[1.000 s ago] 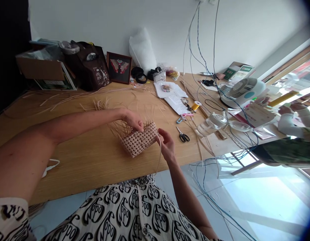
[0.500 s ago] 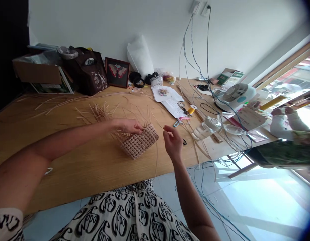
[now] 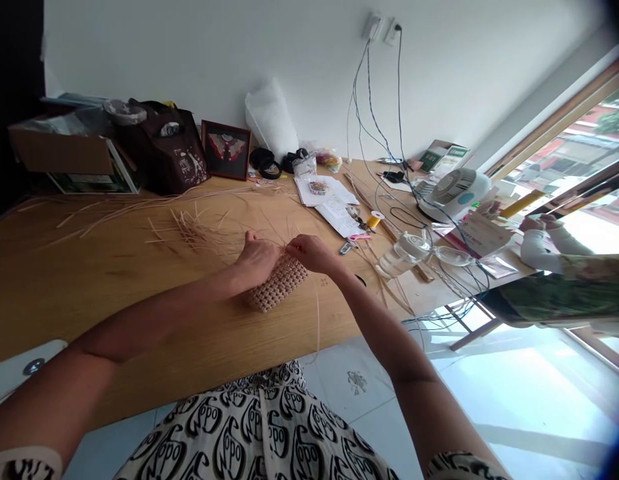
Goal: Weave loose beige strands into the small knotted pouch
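Note:
A small, tan woven basket (image 3: 278, 288) lies tilted on the wooden table, its knobbly side facing me. My left hand (image 3: 262, 260) is closed on its upper left edge, with the thumb raised. At the upper right corner, my right hand (image 3: 310, 253) is pinched together beside the left fingertips, apparently on a thin weaving strand; the fingertips partly hide it. One pale strand (image 3: 318, 320) hangs from below the right hand past the table's front edge. Loose strand ends (image 3: 189, 230) fan out to the left behind the basket.
Long strips (image 3: 104, 217) lie along the table's left. A glass jug (image 3: 404, 253), yellow thread spool (image 3: 374, 219), papers (image 3: 337, 212) and white fan (image 3: 457, 193) stand to the right among cables. A white device (image 3: 24, 370) sits front left. Another person's sleeved arms (image 3: 539, 247) are far right.
My right hand has moved left from beside the basket to its upper edge, meeting my left hand. The left hand has turned, thumb up. The view has shifted slightly; a white device shows at left.

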{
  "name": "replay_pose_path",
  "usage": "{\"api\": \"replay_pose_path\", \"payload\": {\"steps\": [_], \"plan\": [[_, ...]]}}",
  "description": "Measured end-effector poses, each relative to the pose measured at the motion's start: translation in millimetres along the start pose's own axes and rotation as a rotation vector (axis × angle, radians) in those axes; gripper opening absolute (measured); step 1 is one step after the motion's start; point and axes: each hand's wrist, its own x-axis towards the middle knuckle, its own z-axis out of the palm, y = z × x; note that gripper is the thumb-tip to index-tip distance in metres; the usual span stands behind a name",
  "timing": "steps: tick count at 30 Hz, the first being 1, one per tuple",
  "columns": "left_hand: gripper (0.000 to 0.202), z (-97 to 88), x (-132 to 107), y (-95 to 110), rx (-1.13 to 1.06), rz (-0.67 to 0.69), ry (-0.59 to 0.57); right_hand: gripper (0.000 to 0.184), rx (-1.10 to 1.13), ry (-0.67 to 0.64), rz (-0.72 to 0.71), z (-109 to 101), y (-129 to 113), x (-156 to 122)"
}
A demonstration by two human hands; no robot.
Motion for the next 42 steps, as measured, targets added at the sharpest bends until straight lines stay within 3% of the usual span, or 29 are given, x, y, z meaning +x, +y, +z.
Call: {"api": "replay_pose_path", "payload": {"steps": [5, 9, 11, 16, 20, 22, 25, 29, 32, 34, 38, 42], "plan": [[0.03, 4.4, -0.4, 6.8, 0.153, 0.041, 0.083, 0.017, 0.119, -0.03, 0.05, -2.0, 1.8, 4.0], [0.042, -1.6, 4.4, 5.1, 0.101, 0.047, -0.046, 0.016, 0.227, 0.053, 0.181, 2.3, 3.8, 2.9], [0.041, -4.3, 6.6, 0.3, -0.05, 0.047, -0.099, 0.016, 0.271, 0.027, 0.21, 5.3, 4.7, 1.2], [0.03, 4.9, 10.1, -16.3, -0.548, -0.124, -0.18, 0.022, 0.415, -0.004, 0.231, 14.6, 6.4, -4.4], [0.018, 24.2, 12.4, -26.1, -0.967, -0.179, -0.404, 0.014, 0.396, -0.076, 0.206, 20.4, 8.0, -9.2], [0.016, 32.3, 12.8, -29.0, -1.118, -0.223, -0.459, 0.012, 0.375, -0.111, 0.169, 21.5, 9.1, -12.5], [0.015, 39.2, 11.4, -30.2, -1.229, -0.315, -0.415, 0.014, 0.226, -0.087, 0.123, 20.9, 8.5, -19.9], [0.014, 41.6, 7.3, -24.6, -1.275, -0.372, -0.398, 0.016, -0.165, -0.018, 0.03, 17.8, 0.4, -34.2], [0.011, 41.4, 5.1, -18.6, -1.261, -0.377, -0.349, 0.018, -0.412, -0.042, 0.059, 13.8, -7.5, -45.3], [0.009, 41.3, 4.7, -16.4, -1.23, -0.361, -0.31, 0.019, -0.465, -0.098, 0.108, 9.3, -10.5, -50.6], [0.011, 42.4, 4.9, -18.2, -1.159, -0.269, -0.306, 0.017, -0.253, -0.201, 0.185, -3.3, -6.0, -51.0], [0.015, 42.6, 3.6, -20.4, -1.185, -0.224, -0.341, 0.004, 0.479, -0.419, 0.241, -8.6, 6.4, -38.1]]}}
